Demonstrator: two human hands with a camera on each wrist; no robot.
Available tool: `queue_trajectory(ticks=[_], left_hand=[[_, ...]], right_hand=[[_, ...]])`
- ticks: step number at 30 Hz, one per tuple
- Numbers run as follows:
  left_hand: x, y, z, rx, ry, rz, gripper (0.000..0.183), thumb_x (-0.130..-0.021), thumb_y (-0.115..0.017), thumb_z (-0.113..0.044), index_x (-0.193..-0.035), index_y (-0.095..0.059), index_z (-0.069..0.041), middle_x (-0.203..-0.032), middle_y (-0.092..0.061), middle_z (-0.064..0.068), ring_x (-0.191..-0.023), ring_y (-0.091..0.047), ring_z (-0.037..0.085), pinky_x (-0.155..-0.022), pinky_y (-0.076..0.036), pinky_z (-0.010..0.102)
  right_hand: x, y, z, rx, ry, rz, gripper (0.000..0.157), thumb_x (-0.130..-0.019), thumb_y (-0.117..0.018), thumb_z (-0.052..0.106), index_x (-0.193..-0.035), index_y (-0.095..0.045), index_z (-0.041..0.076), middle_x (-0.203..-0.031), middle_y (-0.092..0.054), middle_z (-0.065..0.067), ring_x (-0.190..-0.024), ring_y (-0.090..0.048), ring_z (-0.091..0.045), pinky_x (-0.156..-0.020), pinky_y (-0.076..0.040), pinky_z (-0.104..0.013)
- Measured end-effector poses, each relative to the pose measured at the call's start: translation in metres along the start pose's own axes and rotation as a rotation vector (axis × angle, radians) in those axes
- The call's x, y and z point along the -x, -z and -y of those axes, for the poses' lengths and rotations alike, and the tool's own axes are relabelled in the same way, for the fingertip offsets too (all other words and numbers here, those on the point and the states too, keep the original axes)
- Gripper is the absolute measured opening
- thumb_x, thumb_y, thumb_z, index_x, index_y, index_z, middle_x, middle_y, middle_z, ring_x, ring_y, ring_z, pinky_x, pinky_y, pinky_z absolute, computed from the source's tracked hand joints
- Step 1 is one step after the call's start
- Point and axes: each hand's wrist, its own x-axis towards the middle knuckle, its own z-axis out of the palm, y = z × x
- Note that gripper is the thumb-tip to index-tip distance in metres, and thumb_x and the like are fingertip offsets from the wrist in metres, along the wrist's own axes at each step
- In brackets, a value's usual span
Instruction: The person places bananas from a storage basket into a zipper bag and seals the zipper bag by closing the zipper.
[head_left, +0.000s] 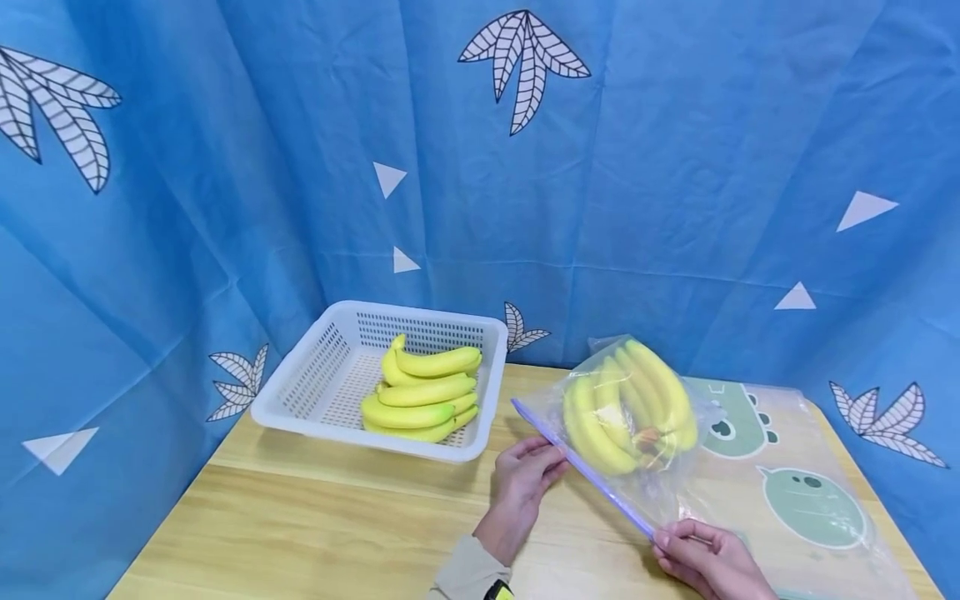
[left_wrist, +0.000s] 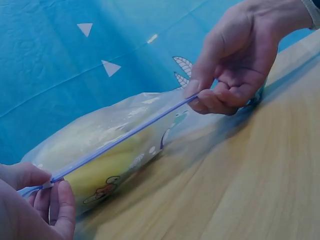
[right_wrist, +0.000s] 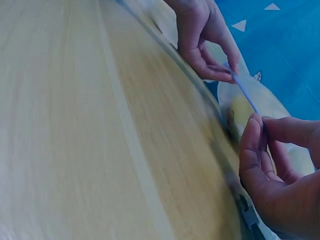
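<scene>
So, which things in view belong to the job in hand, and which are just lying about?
Job in hand:
Clear bag
Bagged bananas
Purple edge strip, pinched by left fingers and right fingers

Apparently just lying about:
White basket and loose bananas in it (possibly related)
Printed sheet with green cartoons
Blue curtain

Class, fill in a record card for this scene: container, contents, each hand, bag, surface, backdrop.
Container: white basket, on the table's left side
Contents: bananas, grouped in its right part
Bag: clear bag with a purple strip along one edge; more bananas inside
Left hand: pinches the strip partway along
Right hand: pinches the strip's end nearer the person
Surface: wooden table; clear plastic with green cartoon prints lies flat on the right
Backdrop: blue curtain with white leaves and triangles
</scene>
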Motion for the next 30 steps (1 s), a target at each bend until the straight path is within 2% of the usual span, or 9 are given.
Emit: queue_trajectory(ticks=[6, 13, 16, 25, 30], left_hand=[[-0.003, 0.005, -0.005, 0.011, -0.006, -0.019, 0.025, -0.079, -0.072, 0.019, -0.102, -0.064, 0.013, -0.086, -0.069, 0.011, -0.074, -0.070, 0.019, -0.076, -0.062, 0.031], [-0.010, 0.007, -0.010, 0.033, -0.016, -0.049, 0.026, -0.081, -0.071, 0.018, -0.106, -0.065, 0.012, -0.088, -0.068, 0.012, -0.074, -0.069, 0.018, -0.077, -0.061, 0.029], [-0.013, 0.009, -0.012, 0.049, -0.017, -0.054, 0.028, -0.083, -0.070, 0.016, -0.110, -0.063, 0.011, -0.091, -0.068, 0.011, -0.076, -0.067, 0.017, -0.080, -0.061, 0.030], [-0.020, 0.017, -0.016, 0.111, -0.051, -0.050, 0.021, -0.089, -0.067, 0.012, -0.109, -0.060, 0.007, -0.096, -0.064, 0.009, -0.084, -0.064, 0.017, -0.085, -0.056, 0.029], [-0.019, 0.021, -0.013, 0.144, -0.079, -0.114, 0.021, -0.089, -0.069, 0.011, -0.109, -0.061, 0.009, -0.097, -0.065, 0.011, -0.084, -0.064, 0.019, -0.084, -0.057, 0.030]], right_hand=[[0.004, 0.001, -0.006, 0.061, 0.001, -0.009, 0.005, -0.096, -0.071, 0.009, -0.093, -0.071, 0.005, -0.097, -0.076, -0.009, -0.086, -0.070, -0.013, -0.082, -0.060, -0.026], [0.010, 0.007, -0.014, 0.129, -0.048, -0.117, 0.012, -0.092, -0.077, 0.014, -0.087, -0.069, 0.006, -0.087, -0.075, -0.006, -0.079, -0.070, -0.012, -0.073, -0.061, -0.024], [0.014, 0.010, -0.014, 0.155, -0.059, -0.125, 0.016, -0.091, -0.078, 0.019, -0.086, -0.069, 0.007, -0.086, -0.075, -0.006, -0.077, -0.070, -0.011, -0.070, -0.060, -0.023], [0.020, 0.016, -0.016, 0.185, -0.088, -0.102, 0.018, -0.090, -0.079, 0.023, -0.088, -0.070, 0.008, -0.087, -0.075, -0.008, -0.076, -0.070, -0.012, -0.065, -0.059, -0.023], [0.019, 0.016, -0.011, 0.181, -0.063, -0.022, 0.014, -0.093, -0.076, 0.019, -0.088, -0.068, 0.008, -0.088, -0.075, -0.007, -0.076, -0.069, -0.010, -0.067, -0.058, -0.021]])
